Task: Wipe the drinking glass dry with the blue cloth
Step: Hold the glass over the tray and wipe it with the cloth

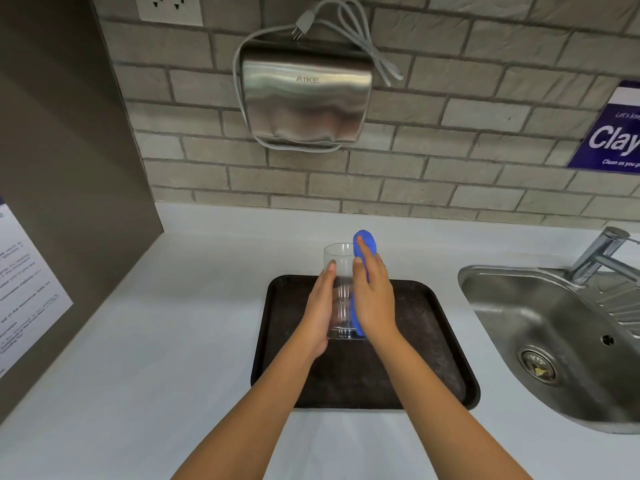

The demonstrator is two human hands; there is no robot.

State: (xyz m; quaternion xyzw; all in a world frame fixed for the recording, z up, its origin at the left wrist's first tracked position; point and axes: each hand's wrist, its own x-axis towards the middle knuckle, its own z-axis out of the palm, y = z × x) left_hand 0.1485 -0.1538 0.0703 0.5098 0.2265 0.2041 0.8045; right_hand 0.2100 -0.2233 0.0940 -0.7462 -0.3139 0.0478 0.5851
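Observation:
A clear drinking glass [341,271] is held upright above a dark brown tray [433,341]. My left hand [320,306] grips the glass along its left side, fingers reaching up toward the rim. The blue cloth [365,242] is pressed flat against the right outer wall of the glass under my right hand [374,292]. Cloth shows above my fingertips near the rim and again below my palm near the base of the glass.
The tray lies on a white counter [173,341]. A steel sink [540,327] with a tap [599,254] is at the right. A metal hand dryer [306,98] hangs on the brick wall behind. A paper notice [24,282] is on the left wall.

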